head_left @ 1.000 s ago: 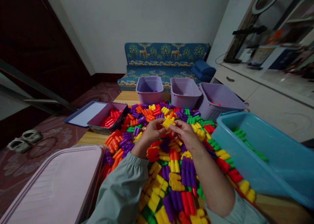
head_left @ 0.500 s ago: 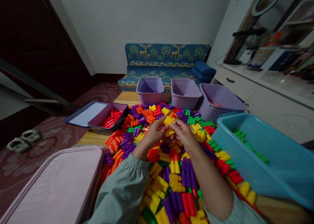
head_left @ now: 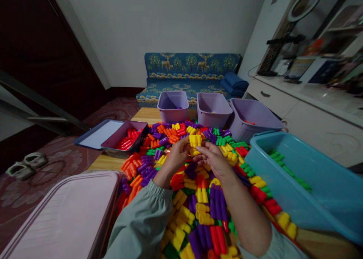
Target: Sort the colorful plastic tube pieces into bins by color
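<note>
Above the middle of the heap of coloured plastic building blocks (head_left: 215, 200), a yellow plastic block (head_left: 195, 140) is held up between my two hands. My left hand (head_left: 178, 155) has its thumb and fingers closed on the block's left side. My right hand (head_left: 213, 157) grips its lower right part with thumb and fingertips. A second yellow piece or a lower part of the same block shows just below; I cannot tell which. Bullet-shaped yellow, purple, red, orange and green blocks lie around and beneath both hands.
Three lilac bins (head_left: 173, 114) stand along the table's far edge. A turquoise tub (head_left: 317, 198) with green blocks is on the right. An open tin (head_left: 124, 149) of red blocks lies left, near a pale pink lidded box (head_left: 70, 213). Behind is a blue patterned sofa (head_left: 193, 68).
The yellow block has turned from tilted to more upright in my hands. My right fingers have shifted lower on it. The view has tipped slightly upward.
</note>
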`<control>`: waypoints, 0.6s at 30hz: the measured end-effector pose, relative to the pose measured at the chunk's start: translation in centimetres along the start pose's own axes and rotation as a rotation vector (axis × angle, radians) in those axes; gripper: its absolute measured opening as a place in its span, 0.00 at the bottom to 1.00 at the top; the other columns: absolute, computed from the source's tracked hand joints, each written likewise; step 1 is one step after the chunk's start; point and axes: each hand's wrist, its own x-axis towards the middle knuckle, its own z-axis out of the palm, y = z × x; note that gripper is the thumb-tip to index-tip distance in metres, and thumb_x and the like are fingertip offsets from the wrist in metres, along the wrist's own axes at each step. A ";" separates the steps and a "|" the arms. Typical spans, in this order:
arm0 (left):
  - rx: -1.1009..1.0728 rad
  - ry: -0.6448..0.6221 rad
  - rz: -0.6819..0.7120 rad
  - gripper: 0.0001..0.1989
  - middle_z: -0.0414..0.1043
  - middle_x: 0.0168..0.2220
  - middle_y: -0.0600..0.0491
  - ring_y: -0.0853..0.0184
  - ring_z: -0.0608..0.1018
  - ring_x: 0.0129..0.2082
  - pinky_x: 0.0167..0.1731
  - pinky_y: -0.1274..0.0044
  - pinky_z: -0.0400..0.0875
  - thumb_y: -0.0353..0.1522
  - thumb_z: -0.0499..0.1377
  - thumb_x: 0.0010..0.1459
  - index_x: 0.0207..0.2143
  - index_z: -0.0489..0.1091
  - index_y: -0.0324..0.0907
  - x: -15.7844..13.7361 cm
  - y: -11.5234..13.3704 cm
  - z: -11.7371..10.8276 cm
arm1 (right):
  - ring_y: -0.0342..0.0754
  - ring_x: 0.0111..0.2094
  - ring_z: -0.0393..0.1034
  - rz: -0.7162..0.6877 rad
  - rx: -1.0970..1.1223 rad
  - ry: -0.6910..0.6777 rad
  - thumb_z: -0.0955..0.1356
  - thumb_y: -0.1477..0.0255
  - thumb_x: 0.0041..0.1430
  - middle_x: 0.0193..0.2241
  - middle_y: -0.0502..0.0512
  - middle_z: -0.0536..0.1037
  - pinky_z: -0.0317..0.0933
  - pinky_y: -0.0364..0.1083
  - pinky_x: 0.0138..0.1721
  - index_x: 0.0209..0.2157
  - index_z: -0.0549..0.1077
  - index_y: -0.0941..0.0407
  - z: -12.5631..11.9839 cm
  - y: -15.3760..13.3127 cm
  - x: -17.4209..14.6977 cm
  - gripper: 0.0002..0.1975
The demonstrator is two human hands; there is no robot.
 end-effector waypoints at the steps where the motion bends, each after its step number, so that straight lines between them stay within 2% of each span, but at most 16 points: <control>1: -0.023 0.017 -0.027 0.23 0.73 0.51 0.43 0.61 0.78 0.44 0.36 0.74 0.78 0.27 0.55 0.59 0.57 0.68 0.39 0.0 0.0 0.0 | 0.41 0.20 0.73 -0.024 -0.011 0.042 0.72 0.67 0.45 0.28 0.48 0.77 0.61 0.37 0.19 0.37 0.69 0.55 0.0 0.1 0.1 0.17; 3: -0.076 0.017 -0.059 0.24 0.71 0.53 0.42 0.62 0.78 0.42 0.36 0.73 0.78 0.30 0.56 0.60 0.60 0.65 0.41 -0.2 0.1 0.0 | 0.41 0.20 0.72 -0.078 -0.048 0.116 0.73 0.66 0.43 0.26 0.46 0.76 0.60 0.38 0.19 0.35 0.69 0.55 -0.2 0.6 0.5 0.16; 5: -0.094 -0.019 -0.034 0.25 0.71 0.54 0.42 0.61 0.78 0.44 0.37 0.72 0.78 0.35 0.57 0.61 0.60 0.65 0.43 -0.3 0.3 -0.1 | 0.42 0.19 0.70 -0.146 -0.128 0.146 0.72 0.66 0.43 0.24 0.46 0.74 0.59 0.39 0.18 0.31 0.69 0.55 -0.5 1.1 0.9 0.13; 7: -0.045 -0.037 0.011 0.25 0.70 0.56 0.43 0.60 0.78 0.45 0.38 0.73 0.77 0.40 0.57 0.62 0.60 0.66 0.45 -0.5 0.6 -0.1 | 0.42 0.20 0.69 -0.208 -0.230 0.139 0.70 0.67 0.45 0.22 0.46 0.73 0.60 0.40 0.19 0.29 0.69 0.55 -0.9 1.7 1.2 0.09; 10: 0.101 -0.028 0.040 0.26 0.72 0.55 0.44 0.61 0.78 0.42 0.36 0.75 0.75 0.44 0.57 0.61 0.58 0.68 0.42 -0.6 0.9 -0.1 | 0.43 0.22 0.70 -0.242 -0.324 0.109 0.68 0.69 0.46 0.24 0.47 0.74 0.63 0.41 0.23 0.28 0.70 0.55 -1.1 2.2 1.5 0.06; 13: 0.242 -0.018 0.035 0.24 0.77 0.49 0.44 0.62 0.79 0.38 0.33 0.77 0.73 0.42 0.58 0.60 0.54 0.72 0.38 -0.6 0.9 -0.1 | 0.43 0.24 0.70 -0.234 -0.344 0.080 0.67 0.70 0.44 0.25 0.48 0.74 0.64 0.42 0.26 0.30 0.71 0.56 -0.8 2.1 1.4 0.08; 18: 0.439 0.033 0.049 0.16 0.80 0.42 0.46 0.63 0.79 0.34 0.32 0.77 0.71 0.33 0.59 0.59 0.47 0.76 0.37 -0.2 0.3 -0.6 | 0.43 0.22 0.69 -0.158 -0.347 0.082 0.69 0.68 0.41 0.24 0.46 0.73 0.60 0.41 0.21 0.32 0.68 0.56 -0.6 1.4 1.2 0.13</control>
